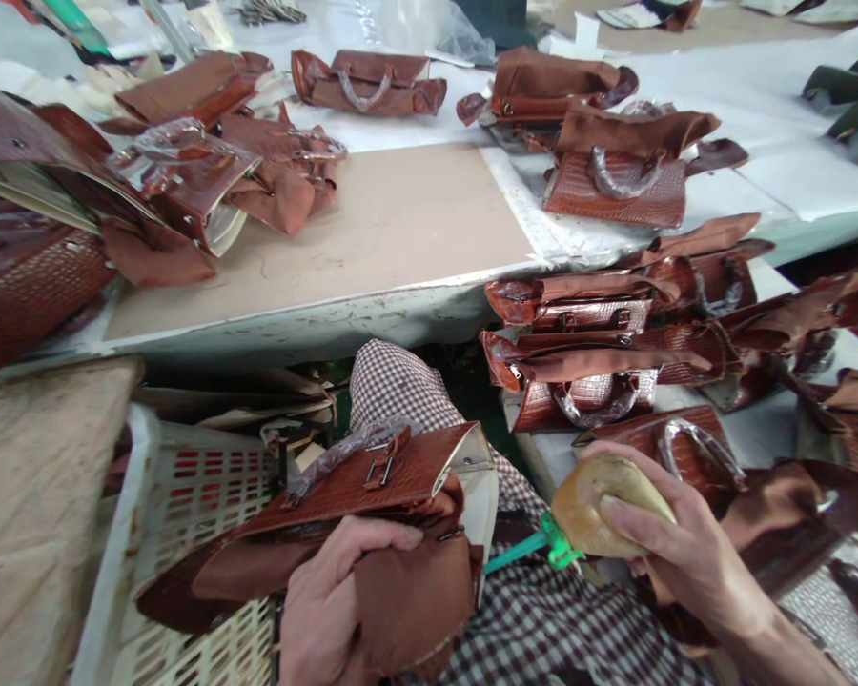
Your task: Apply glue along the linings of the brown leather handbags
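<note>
A brown crocodile-pattern handbag [400, 467] lies on its side over the lap, its pale inner edge facing right. My left hand [336, 591] is closed on its brown lining, thumb on top. In my right hand [658, 534] is a yellowish squeeze bottle [604, 505] with a green cap and a long teal nozzle. The nozzle points left, and its tip reaches the bag's pale edge; whether it touches there I cannot tell. A plastic-wrapped handle and a metal buckle show on the bag's upper side.
A white plastic basket [135, 534] stands at the left, below the workbench [400, 219]. Several similar brown bags [615, 181] sit on the bench. More bags [586, 381] are stacked at the right, close to my right hand. A board [35, 495] lies at the far left.
</note>
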Available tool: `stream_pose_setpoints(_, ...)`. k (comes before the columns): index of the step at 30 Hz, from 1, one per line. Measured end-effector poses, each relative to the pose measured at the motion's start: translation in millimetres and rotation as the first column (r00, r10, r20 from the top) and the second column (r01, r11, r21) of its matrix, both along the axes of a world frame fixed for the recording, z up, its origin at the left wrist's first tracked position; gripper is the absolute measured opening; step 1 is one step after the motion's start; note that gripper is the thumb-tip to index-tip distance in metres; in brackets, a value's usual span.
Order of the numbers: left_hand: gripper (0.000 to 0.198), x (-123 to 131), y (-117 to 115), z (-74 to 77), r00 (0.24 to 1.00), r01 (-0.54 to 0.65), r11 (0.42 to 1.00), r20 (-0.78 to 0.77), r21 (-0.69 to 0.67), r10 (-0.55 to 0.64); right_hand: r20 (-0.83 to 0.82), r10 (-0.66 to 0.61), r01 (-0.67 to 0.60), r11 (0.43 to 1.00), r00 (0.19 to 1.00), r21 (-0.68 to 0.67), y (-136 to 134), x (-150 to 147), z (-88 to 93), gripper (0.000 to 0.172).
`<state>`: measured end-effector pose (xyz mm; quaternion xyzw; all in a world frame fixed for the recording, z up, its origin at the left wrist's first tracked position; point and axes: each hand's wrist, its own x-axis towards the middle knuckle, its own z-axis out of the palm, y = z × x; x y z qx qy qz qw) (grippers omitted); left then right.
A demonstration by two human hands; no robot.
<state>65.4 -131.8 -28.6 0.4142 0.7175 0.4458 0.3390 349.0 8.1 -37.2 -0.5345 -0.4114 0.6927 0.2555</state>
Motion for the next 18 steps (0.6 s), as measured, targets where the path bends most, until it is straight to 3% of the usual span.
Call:
stream_pose_setpoints(5,0.017,-0.1,1.6,-1.9,0.996,-0.038,0.998,0.083,-0.048,0.042,0.014,0.005,-0.005,1.0,1.0,-0.02,0.1,-0.3,-3.5,0.063)
stream_pose_setpoints(9,0.016,-2.1,1.7,-4.0,0.989,-0.032,0.997,0.142,-0.07,0.041,0.067,-0.004,0.002,1.0,0.998,0.031,8.2,2.2,-9.0,0.053)
stream_pose_setpoints(18,0.016,7.9,6.7,10.9,0.998,-0.02,1.0,-0.059,0.022,0.021,0.344,0.007,-0.112,0.951,0.939,0.287,29.5,7.2,-10.2,0.042)
